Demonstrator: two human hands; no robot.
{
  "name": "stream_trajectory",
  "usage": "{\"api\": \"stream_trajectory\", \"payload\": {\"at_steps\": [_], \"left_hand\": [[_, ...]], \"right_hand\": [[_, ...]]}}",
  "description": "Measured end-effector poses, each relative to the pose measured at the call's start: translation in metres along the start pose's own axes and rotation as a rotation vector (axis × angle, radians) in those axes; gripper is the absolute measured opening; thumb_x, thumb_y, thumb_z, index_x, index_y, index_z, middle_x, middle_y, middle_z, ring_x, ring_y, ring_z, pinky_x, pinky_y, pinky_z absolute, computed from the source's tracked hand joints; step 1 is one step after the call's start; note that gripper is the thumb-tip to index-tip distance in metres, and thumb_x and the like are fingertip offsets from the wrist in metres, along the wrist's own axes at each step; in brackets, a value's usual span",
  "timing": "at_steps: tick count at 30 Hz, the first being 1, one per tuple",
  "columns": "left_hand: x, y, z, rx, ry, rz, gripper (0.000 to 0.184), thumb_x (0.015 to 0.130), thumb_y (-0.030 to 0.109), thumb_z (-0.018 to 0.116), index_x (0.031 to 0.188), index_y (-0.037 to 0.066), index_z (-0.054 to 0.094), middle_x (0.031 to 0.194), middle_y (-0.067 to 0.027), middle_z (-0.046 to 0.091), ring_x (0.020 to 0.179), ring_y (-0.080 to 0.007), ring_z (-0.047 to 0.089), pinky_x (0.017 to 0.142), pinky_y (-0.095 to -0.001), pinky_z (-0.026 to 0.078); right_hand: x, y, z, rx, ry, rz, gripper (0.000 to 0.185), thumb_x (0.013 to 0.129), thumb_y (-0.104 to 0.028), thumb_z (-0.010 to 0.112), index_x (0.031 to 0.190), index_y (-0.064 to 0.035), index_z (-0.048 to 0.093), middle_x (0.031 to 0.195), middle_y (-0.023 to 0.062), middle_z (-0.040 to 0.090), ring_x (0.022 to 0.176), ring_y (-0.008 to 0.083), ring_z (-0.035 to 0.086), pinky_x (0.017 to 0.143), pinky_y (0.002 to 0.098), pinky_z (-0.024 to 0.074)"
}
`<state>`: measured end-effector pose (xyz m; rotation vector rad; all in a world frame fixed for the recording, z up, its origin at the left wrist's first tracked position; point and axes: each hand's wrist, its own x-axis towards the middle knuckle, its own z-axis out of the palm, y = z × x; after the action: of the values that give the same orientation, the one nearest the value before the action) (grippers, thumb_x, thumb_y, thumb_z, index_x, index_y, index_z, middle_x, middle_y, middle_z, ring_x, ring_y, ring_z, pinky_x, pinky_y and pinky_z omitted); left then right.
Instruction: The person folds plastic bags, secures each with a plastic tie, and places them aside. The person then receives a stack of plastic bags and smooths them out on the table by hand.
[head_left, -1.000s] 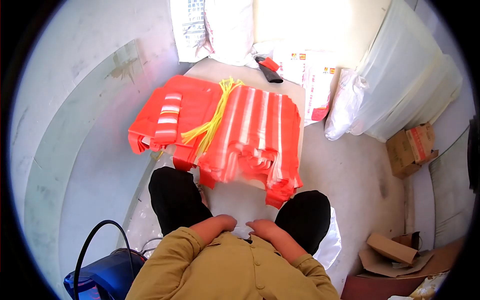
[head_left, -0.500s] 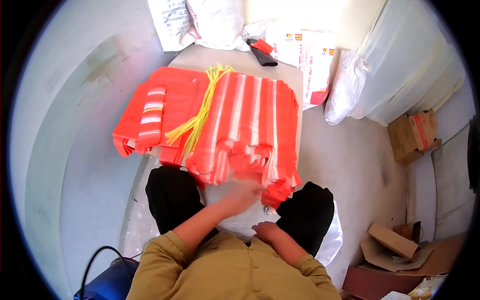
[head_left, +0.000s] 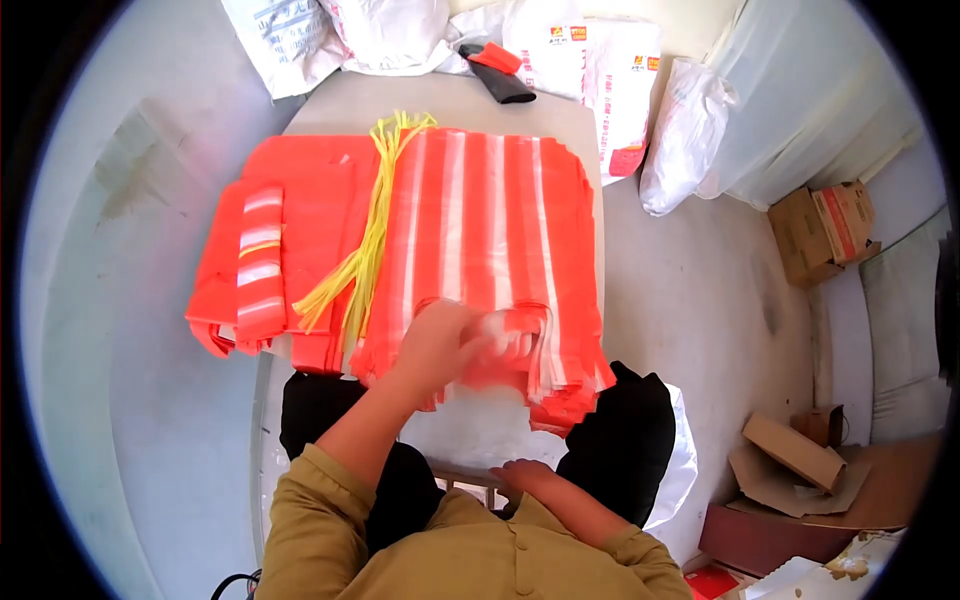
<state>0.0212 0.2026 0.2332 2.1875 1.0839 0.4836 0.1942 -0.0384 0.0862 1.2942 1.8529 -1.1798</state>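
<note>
A broad pale grey table (head_left: 430,92) with a smooth flat top carries most of the things. The largest is a thick stack of red-and-white striped thin plastic bags (head_left: 475,220), filling the right half from close to the far edge toward the near side, its right flank along the right edge. Its stripes run from far to near, and its near end is uneven, with a hollow in the middle. Left of it a plain red stack of folded plastic (head_left: 325,225) covers the other half and appears to overhang the left edge. Beyond the far-left corner is a white sack with blue print (head_left: 280,45); near the far-right corner, a white sack with red print (head_left: 620,90).

On the red stack, toward its left side, lies a narrow folded red-and-white bundle with a yellow tie (head_left: 262,285). Next come the hands. The left hand (head_left: 435,345), blurred, is over the near end of the striped stack, fingers partly bent beside the hollow; whether it grips a layer I cannot tell. The right hand (head_left: 525,475) is low by the lap, fingers loosely curled, no held thing visible. Thin yellow plastic strands (head_left: 378,200) run between the stacks, fanning toward the near-left corner.
</note>
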Motion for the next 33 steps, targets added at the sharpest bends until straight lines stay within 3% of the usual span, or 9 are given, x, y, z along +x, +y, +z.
{"api": "stream_trajectory", "payload": {"at_steps": [4, 7, 14, 15, 19, 21, 27, 30, 33], "left_hand": [[-0.009, -0.009, 0.017, 0.172, 0.059, 0.191, 0.022, 0.079, 0.014, 0.079, 0.098, 0.006, 0.071, 0.101, -0.0101, 0.067, 0.101, -0.0322, 0.061, 0.089, -0.0442, 0.052], [-0.012, -0.014, 0.023, 0.117, 0.108, 0.245, 0.022, 0.077, 0.013, 0.079, 0.096, 0.007, 0.070, 0.109, -0.0095, 0.065, 0.104, -0.0328, 0.061, 0.089, -0.0445, 0.052], [-0.010, -0.005, 0.014, 0.134, 0.232, 0.316, 0.022, 0.077, 0.013, 0.076, 0.096, 0.007, 0.067, 0.115, -0.0099, 0.063, 0.111, -0.0327, 0.059, 0.095, -0.0463, 0.049], [-0.010, -0.005, 0.011, 0.128, 0.219, 0.313, 0.022, 0.077, 0.013, 0.076, 0.097, 0.007, 0.067, 0.116, -0.0099, 0.063, 0.111, -0.0325, 0.059, 0.095, -0.0466, 0.049], [-0.011, -0.009, 0.014, 0.193, 0.029, 0.259, 0.023, 0.079, 0.013, 0.072, 0.101, 0.009, 0.067, 0.115, -0.0089, 0.062, 0.109, -0.0304, 0.060, 0.093, -0.0457, 0.047], [-0.013, -0.005, 0.010, 0.218, 0.002, 0.291, 0.022, 0.080, 0.013, 0.070, 0.102, 0.010, 0.068, 0.113, -0.0075, 0.063, 0.107, -0.0289, 0.060, 0.092, -0.0441, 0.046], [-0.018, -0.011, 0.007, 0.181, 0.025, 0.390, 0.021, 0.081, 0.013, 0.068, 0.102, 0.010, 0.069, 0.109, -0.0051, 0.064, 0.105, -0.0258, 0.061, 0.089, -0.0412, 0.045], [-0.019, -0.014, 0.007, 0.173, 0.047, 0.432, 0.021, 0.080, 0.014, 0.069, 0.101, 0.010, 0.070, 0.110, -0.0053, 0.065, 0.106, -0.0250, 0.061, 0.088, -0.0404, 0.045], [-0.018, -0.006, -0.008, 0.178, -0.065, 0.322, 0.019, 0.082, 0.014, 0.069, 0.101, 0.010, 0.070, 0.113, -0.0072, 0.066, 0.109, -0.0274, 0.062, 0.090, -0.0401, 0.046]], "right_hand": [[0.007, -0.005, 0.001, -0.016, -0.025, -0.015, 0.060, 0.094, -0.042, 0.065, 0.149, -0.0213, 0.050, 0.135, 0.0125, 0.062, 0.124, 0.0360, 0.061, 0.097, 0.0500, 0.0543], [0.002, -0.014, -0.013, -0.010, 0.003, -0.067, 0.056, 0.097, -0.039, 0.065, 0.147, -0.0197, 0.051, 0.130, 0.0132, 0.065, 0.121, 0.0376, 0.062, 0.095, 0.0487, 0.0547], [-0.098, -0.046, -0.164, 0.341, 0.569, -0.388, 0.018, 0.099, -0.022, 0.067, 0.101, -0.0055, 0.074, 0.098, 0.0140, 0.073, 0.091, 0.0318, 0.070, 0.080, 0.0419, 0.0556], [-0.097, -0.039, -0.175, 0.380, 0.773, -0.409, 0.014, 0.097, -0.017, 0.068, 0.100, -0.0043, 0.074, 0.092, 0.0129, 0.073, 0.087, 0.0295, 0.070, 0.077, 0.0384, 0.0553], [-0.075, -0.018, -0.250, 0.728, 1.110, -0.088, 0.024, 0.097, -0.017, 0.066, 0.114, 0.0003, 0.070, 0.105, 0.0150, 0.073, 0.097, 0.0294, 0.070, 0.084, 0.0389, 0.0548], [-0.049, -0.003, -0.270, 0.428, 1.303, -0.120, 0.041, 0.094, -0.017, 0.070, 0.131, -0.0007, 0.064, 0.120, 0.0183, 0.069, 0.110, 0.0316, 0.068, 0.094, 0.0395, 0.0529], [-0.017, 0.006, -0.286, 0.278, 1.200, -0.136, 0.063, 0.091, -0.022, 0.071, 0.149, -0.0072, 0.050, 0.133, 0.0195, 0.065, 0.124, 0.0351, 0.062, 0.104, 0.0407, 0.0495], [-0.030, 0.000, -0.293, 0.624, 1.037, 0.037, 0.054, 0.089, -0.010, 0.073, 0.140, -0.0042, 0.058, 0.113, 0.0109, 0.067, 0.100, 0.0214, 0.067, 0.090, 0.0353, 0.0549], [-0.034, 0.002, -0.294, 0.783, 0.916, -0.022, 0.035, 0.087, -0.003, 0.072, 0.122, -0.0024, 0.066, 0.099, 0.0045, 0.066, 0.085, 0.0123, 0.065, 0.075, 0.0305, 0.0550]]}}
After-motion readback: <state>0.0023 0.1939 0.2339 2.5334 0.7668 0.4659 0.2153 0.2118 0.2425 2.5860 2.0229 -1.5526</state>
